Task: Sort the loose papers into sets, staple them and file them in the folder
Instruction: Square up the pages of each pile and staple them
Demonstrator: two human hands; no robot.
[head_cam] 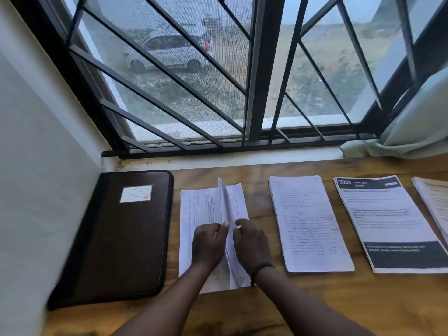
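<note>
A dark brown zip folder [121, 238] with a white label lies shut at the left of the wooden table [242, 311]. Beside it lies a set of white sheets with printed tables [201, 209]. My left hand [209, 243] and my right hand [249, 243] meet over this set and pinch a raised sheet [226, 202] between them, standing on edge along the middle. Right of that lie a handwritten lined set [310, 224], a printed set with black bands [390, 224] and another set [436, 202] cut off by the frame edge.
A barred window [242, 81] rises behind the table, with its sill just past the papers. A wall [36, 166] closes off the left side. A pale curtain [412, 127] hangs at the back right. No stapler is in view.
</note>
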